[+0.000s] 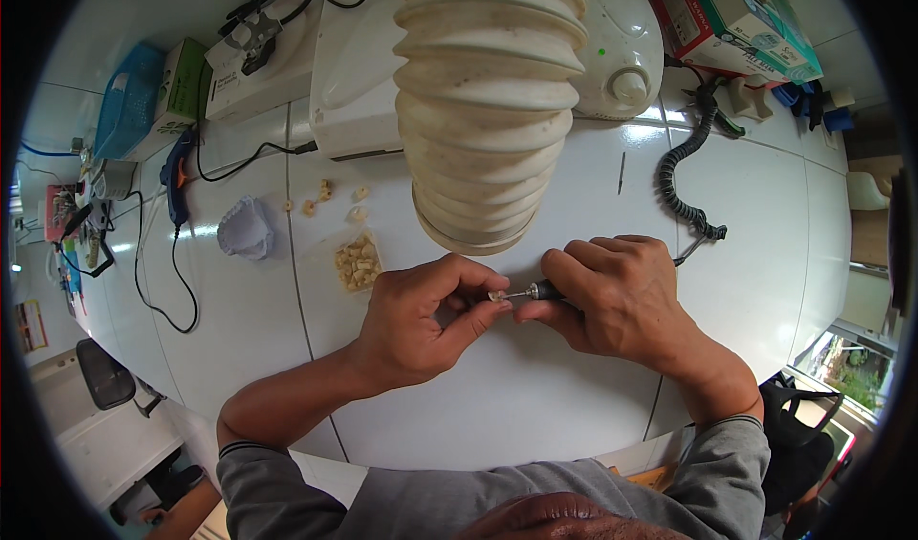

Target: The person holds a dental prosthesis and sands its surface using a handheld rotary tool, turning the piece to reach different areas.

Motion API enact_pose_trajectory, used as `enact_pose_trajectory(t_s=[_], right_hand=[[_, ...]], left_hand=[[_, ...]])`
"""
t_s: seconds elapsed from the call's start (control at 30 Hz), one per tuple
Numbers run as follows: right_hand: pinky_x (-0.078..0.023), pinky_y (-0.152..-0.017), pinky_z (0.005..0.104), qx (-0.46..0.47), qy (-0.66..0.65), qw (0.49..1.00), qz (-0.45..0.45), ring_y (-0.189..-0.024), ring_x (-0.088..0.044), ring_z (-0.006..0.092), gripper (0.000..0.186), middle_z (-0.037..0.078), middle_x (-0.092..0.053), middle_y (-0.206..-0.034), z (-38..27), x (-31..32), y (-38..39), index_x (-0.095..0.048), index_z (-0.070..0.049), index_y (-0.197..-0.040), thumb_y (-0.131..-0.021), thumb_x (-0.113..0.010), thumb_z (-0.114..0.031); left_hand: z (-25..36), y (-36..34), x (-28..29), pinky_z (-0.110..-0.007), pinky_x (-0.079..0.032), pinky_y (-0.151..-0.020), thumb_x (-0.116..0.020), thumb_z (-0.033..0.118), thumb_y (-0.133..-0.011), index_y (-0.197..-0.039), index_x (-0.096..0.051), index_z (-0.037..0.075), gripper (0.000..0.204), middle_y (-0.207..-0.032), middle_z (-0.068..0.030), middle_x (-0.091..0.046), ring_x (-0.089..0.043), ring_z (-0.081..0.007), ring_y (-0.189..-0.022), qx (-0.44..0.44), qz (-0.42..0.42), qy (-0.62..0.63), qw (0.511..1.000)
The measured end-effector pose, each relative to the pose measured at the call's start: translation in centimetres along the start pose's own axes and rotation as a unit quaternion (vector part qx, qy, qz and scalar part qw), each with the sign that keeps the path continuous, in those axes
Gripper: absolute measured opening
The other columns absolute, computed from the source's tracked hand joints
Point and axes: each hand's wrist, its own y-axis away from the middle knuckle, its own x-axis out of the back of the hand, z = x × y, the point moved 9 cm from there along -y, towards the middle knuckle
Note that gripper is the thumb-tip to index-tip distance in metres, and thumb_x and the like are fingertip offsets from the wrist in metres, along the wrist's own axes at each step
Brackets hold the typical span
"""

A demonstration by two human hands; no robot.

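My left hand (421,320) pinches a small pale piece (496,296) between thumb and index finger, just below the mouth of a ribbed cream suction hose (488,110). My right hand (612,301) grips a dark rotary handpiece (545,290), whose thin metal tip meets the piece. A clear box of small beige pieces (357,264) sits left of my hands, with several loose pieces (325,191) behind it. A pale dental cast (245,227) lies farther left on the white tiled worktop (220,320).
A coiled black cord (677,176) runs along the right, near a thin rod (622,172) and a white unit with a knob (617,52). A blue-handled tool (175,181) with wires, a blue basket (129,95) and cartons (258,71) line the left and back. Another person's arm (186,509) shows lower left.
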Motion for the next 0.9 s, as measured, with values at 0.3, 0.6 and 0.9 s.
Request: enact_pose_trajectory(t_s=[0.3, 0.6, 0.9], right_hand=[[-0.050, -0.053, 0.0377, 0.000, 0.000, 1.000, -0.005, -0.058, -0.071, 0.0251, 0.052, 0.002, -0.065, -0.068, 0.00, 0.01, -0.03, -0.064, -0.014, -0.085, -0.102, -0.071, -0.062], [-0.050, -0.052, 0.0375, -0.004, 0.002, 1.000, 0.005, -0.057, -0.071, 0.0252, 0.052, 0.002, -0.065, -0.067, -0.04, 0.18, -0.07, -0.063, -0.014, -0.084, -0.103, -0.072, -0.062], [-0.049, -0.051, 0.0372, -0.004, 0.010, 1.000, 0.015, -0.056, -0.070, 0.0251, 0.052, 0.002, -0.064, -0.066, -0.09, 0.42, -0.09, -0.062, -0.014, -0.083, -0.103, -0.072, -0.061]], left_hand=[[0.17, -0.02, 0.00, -0.026, -0.063, -0.072, -0.085, 0.007, -0.100, -0.111, -0.076, 0.000, 0.016, -0.101, -0.0098, -0.083, -0.079, -0.0116, -0.081, -0.002, -0.001, -0.008, 1.000], [-0.05, -0.07, -0.09, -0.027, -0.064, -0.076, -0.083, 0.005, -0.101, -0.115, -0.074, -0.001, 0.018, -0.104, -0.0107, -0.083, -0.080, -0.0133, -0.088, 0.004, -0.009, -0.002, 1.000], [0.02, -0.08, -0.17, -0.028, -0.065, -0.085, -0.077, 0.000, -0.103, -0.121, -0.072, -0.001, 0.019, -0.111, -0.0116, -0.083, -0.081, -0.0154, -0.101, -0.002, -0.005, 0.024, 1.000]])
